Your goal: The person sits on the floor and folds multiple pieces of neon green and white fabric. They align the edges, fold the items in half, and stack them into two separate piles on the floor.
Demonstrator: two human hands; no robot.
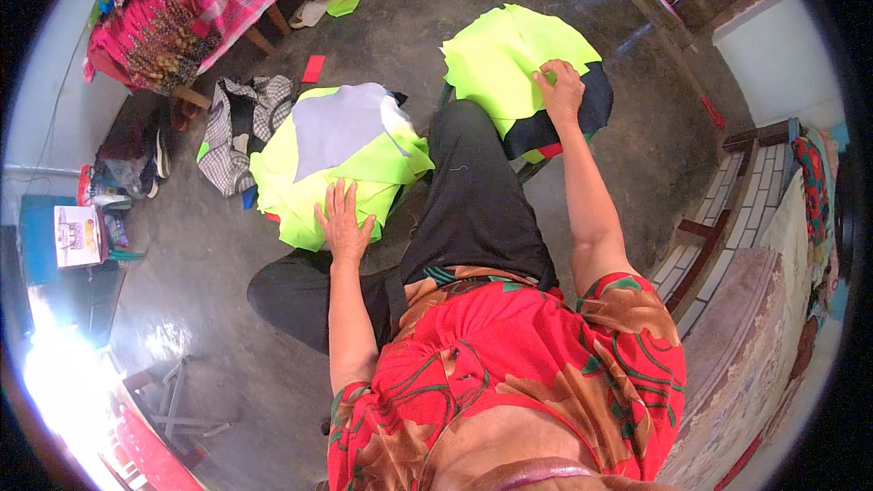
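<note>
Your left hand [343, 223] lies spread on the left cloth pile [338, 141]; your right hand [561, 91] curls over the right cloth pile [509, 59] — whether pinching, I can't tell. Both flank your leg [477, 191], loosely layered — seemingly partway through handling, nothing visibly finished.

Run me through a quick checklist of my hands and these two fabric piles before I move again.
1. Left hand on the left pile: ok, fingers spread on yellow-green fabric.
2. Right hand holding a piece of the right pile: cannot tell; its fingers are bent on the fabric, but a pinch isn't clear.
3. Grey piece in plain view on the left pile: ok.
4. Floor free of scraps: not ok, a red piece lies there.
5. Firm support under both piles: cannot tell, mostly hidden.
</note>
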